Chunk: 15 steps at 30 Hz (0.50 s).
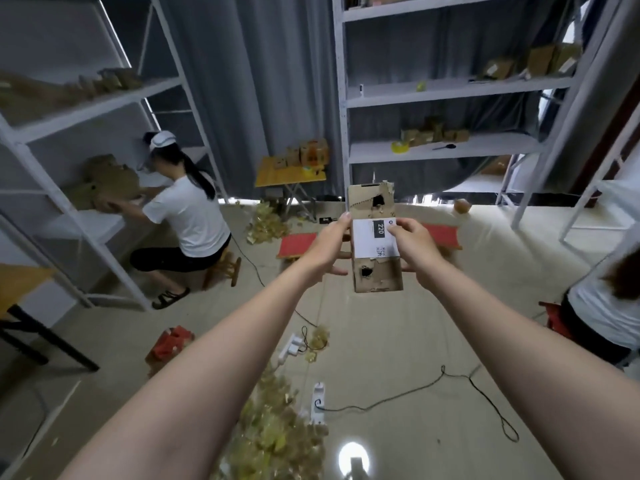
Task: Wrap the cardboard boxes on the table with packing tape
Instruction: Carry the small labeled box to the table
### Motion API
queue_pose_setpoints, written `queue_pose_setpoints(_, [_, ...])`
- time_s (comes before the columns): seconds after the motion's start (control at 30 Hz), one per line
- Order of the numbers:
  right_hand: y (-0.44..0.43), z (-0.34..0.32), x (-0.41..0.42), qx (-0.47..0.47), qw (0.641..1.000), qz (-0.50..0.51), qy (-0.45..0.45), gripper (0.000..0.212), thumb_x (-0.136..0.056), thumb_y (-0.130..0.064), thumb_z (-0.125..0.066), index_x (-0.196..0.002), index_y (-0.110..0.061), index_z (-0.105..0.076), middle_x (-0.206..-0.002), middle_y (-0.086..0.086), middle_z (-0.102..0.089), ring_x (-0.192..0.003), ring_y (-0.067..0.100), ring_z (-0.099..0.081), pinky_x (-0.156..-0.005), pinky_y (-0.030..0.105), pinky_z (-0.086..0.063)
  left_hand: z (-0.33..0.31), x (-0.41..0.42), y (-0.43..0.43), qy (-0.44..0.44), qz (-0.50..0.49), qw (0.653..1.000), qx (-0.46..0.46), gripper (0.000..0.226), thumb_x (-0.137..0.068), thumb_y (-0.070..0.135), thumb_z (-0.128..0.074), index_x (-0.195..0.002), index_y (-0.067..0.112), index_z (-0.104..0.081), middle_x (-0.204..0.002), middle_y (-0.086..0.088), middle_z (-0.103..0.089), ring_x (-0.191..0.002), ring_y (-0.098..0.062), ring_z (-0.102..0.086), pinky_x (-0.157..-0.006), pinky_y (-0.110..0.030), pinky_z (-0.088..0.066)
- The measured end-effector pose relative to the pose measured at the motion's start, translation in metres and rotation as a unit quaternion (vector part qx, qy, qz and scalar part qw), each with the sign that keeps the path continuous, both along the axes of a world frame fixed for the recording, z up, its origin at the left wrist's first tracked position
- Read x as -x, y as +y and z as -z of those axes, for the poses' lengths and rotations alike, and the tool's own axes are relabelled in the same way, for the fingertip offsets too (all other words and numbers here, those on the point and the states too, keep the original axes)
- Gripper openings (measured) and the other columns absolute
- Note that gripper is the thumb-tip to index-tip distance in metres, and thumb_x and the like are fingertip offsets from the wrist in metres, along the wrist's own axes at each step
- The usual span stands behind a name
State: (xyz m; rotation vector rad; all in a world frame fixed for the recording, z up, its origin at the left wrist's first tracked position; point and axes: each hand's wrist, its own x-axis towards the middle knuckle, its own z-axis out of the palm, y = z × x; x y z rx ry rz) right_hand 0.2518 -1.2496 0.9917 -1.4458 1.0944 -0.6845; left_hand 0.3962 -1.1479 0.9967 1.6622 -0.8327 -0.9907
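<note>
The cardboard box [377, 278] is held in the air at centre of view, gripped on its long sides by the left hand [327, 249] at 9 o'clock and the right hand [415, 252] at 3 o'clock. It is judged light and stiff, yet holed and torn; sound edges are preferred for holding. A pale floor [415, 341] is noted below, yellowish scraps [277, 431] at 6 o'clock, shelving [450, 93] at 1 o'clock.

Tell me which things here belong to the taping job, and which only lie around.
Belong to the job:
cardboard box, held between the left hand and the right hand
yellow roll on the shelf, probably tape

Only lying about:
power strip on the floor
yellowish scraps on the floor
red stool
</note>
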Motion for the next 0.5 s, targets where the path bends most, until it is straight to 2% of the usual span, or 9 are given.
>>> queue_pose_setpoints(0.07, [-0.047, -0.004, -0.022, -0.006, 1.000, -0.009, 0.003, 0.030, -0.107, -0.033, -0.051, -0.135, -0.026, -0.059, -0.101, -0.019, -0.062, -0.089, 0.007, -0.062, -0.086, 0.044, -0.059, -0.001, -0.022, -0.043, 0.006, -0.011, 1.000, -0.006, 0.043, -0.081, 0.084, -0.038, -0.093, 0.056, -0.068, -0.111, 0.018, -0.069, -0.103, -0.022, -0.071, -0.080, -0.051, -0.062])
queue_pose_setpoints(0.13, [-0.087, -0.007, -0.045, -0.013, 1.000, -0.022, 0.001, 0.028, -0.107, -0.032, -0.051, -0.132, -0.027, -0.060, -0.100, -0.020, -0.061, -0.089, 0.007, -0.063, -0.090, 0.047, -0.059, -0.004, -0.043, -0.079, 0.011, -0.018, 1.000, -0.006, 0.045, -0.083, 0.082, -0.038, -0.099, 0.052, -0.066, -0.113, 0.016, -0.069, -0.104, -0.022, -0.070, -0.079, -0.050, -0.061])
queue_pose_setpoints(0.23, [-0.139, -0.009, -0.080, -0.020, 0.999, -0.035, -0.007, 0.023, -0.106, -0.030, -0.051, -0.127, -0.029, -0.060, -0.096, -0.022, -0.061, -0.085, 0.004, -0.062, -0.084, 0.042, -0.058, -0.007, -0.077, -0.131, 0.007, -0.027, 1.000, 0.003, 0.043, -0.089, 0.079, -0.037, -0.102, 0.048, -0.064, -0.114, 0.013, -0.070, -0.102, -0.022, -0.072, -0.080, -0.049, -0.061])
queue_pose_setpoints(0.33, [-0.195, -0.007, -0.124, -0.026, 0.998, -0.051, -0.016, 0.022, -0.106, -0.029, -0.052, -0.126, -0.030, -0.059, -0.097, -0.021, -0.063, -0.084, 0.003, -0.063, -0.082, 0.040, -0.058, -0.008, -0.119, -0.183, 0.003, -0.034, 0.999, 0.004, 0.039, -0.097, 0.074, -0.034, -0.102, 0.048, -0.062, -0.114, 0.016, -0.067, -0.103, -0.020, -0.071, -0.078, -0.046, -0.061])
queue_pose_setpoints(0.4, [-0.231, -0.002, -0.154, -0.029, 0.997, -0.067, -0.018, 0.024, -0.106, -0.030, -0.052, -0.129, -0.030, -0.059, -0.101, -0.020, -0.065, -0.087, 0.005, -0.065, -0.077, 0.037, -0.058, -0.004, -0.148, -0.216, -0.006, -0.034, 0.999, 0.001, 0.044, -0.093, 0.078, -0.033, -0.106, 0.049, -0.063, -0.118, 0.020, -0.064, -0.108, -0.023, -0.069, -0.083, -0.048, -0.061])
queue_pose_setpoints(0.5, [-0.286, 0.011, -0.205, -0.029, 0.996, -0.084, -0.012, 0.025, -0.106, -0.029, -0.052, -0.129, -0.029, -0.059, -0.104, -0.018, -0.063, -0.091, 0.008, -0.065, -0.076, 0.038, -0.060, 0.011, -0.201, -0.269, -0.009, -0.041, 0.999, -0.001, 0.053, -0.093, 0.078, -0.032, -0.123, 0.044, -0.060, -0.129, 0.014, -0.064, -0.112, -0.026, -0.067, -0.090, -0.054, -0.059])
